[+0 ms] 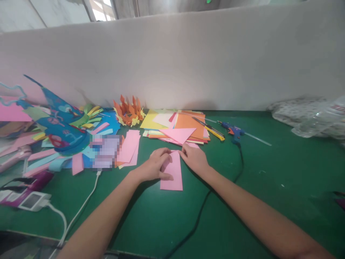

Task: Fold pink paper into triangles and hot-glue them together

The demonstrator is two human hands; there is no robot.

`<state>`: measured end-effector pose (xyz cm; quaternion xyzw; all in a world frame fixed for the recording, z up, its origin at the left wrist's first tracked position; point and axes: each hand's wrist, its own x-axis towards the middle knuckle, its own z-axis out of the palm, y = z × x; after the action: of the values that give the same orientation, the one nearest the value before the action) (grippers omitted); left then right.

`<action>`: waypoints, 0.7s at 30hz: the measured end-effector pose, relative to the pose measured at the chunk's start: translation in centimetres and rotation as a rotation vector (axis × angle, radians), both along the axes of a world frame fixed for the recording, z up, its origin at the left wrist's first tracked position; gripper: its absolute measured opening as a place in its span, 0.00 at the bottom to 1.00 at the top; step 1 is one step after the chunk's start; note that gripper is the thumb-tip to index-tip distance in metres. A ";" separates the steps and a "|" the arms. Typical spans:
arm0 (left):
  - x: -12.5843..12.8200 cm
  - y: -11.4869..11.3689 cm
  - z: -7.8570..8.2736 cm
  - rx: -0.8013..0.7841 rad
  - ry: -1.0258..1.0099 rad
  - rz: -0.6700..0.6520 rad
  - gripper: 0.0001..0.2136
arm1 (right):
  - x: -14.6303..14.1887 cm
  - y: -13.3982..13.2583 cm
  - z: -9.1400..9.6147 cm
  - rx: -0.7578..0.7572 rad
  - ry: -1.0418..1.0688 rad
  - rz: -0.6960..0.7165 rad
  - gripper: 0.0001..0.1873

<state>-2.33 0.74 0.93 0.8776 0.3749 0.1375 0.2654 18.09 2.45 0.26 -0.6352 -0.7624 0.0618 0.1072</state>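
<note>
A folded strip of pink paper (pixel 174 172) lies upright on the green table in front of me. My left hand (pixel 155 163) rests over its left side, thumb and fingers spread apart, with fingertips near the top edge. At the top right corner, the fingers of my right hand (pixel 194 158) are pinched together on the paper. Just beyond my hands, a pink paper triangle (pixel 179 135) lies on a stack of coloured sheets (pixel 188 122).
Behind the stack's right side are a yellow utility knife (pixel 214 132) and a blue glue gun (pixel 232 131) with its black cord (pixel 199 216). Left are pink strips (pixel 129 147), an orange paper crown (pixel 129 111) and blue cone hats (pixel 64 131). A plastic bottle (pixel 320 117) lies far right.
</note>
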 end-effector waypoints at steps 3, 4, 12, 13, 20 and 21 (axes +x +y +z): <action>0.1 -0.1 0.0 0.010 -0.006 -0.023 0.22 | 0.2 0.3 -0.4 0.014 0.037 -0.016 0.08; 0.1 0.0 -0.1 0.026 -0.003 -0.027 0.22 | 0.3 0.5 -0.5 0.019 0.041 -0.024 0.08; 0.2 0.2 -0.4 0.048 0.088 0.014 0.35 | 0.5 0.1 -0.5 0.057 0.064 0.033 0.10; 0.1 0.2 -0.5 0.052 0.085 0.013 0.36 | 0.5 -0.1 -0.5 0.068 0.084 0.063 0.11; 0.1 -0.2 -0.4 0.085 -0.026 0.035 0.35 | 1.0 -0.1 -1.0 0.008 0.291 0.103 0.07; 0.2 -0.2 -0.4 0.107 -0.031 0.046 0.36 | 1.0 -0.1 -1.0 -0.002 0.339 0.101 0.06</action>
<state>-2.14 0.53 0.56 0.8795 0.3829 0.1768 0.2206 19.05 2.37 -0.78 -0.5767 -0.7643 0.1741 0.2301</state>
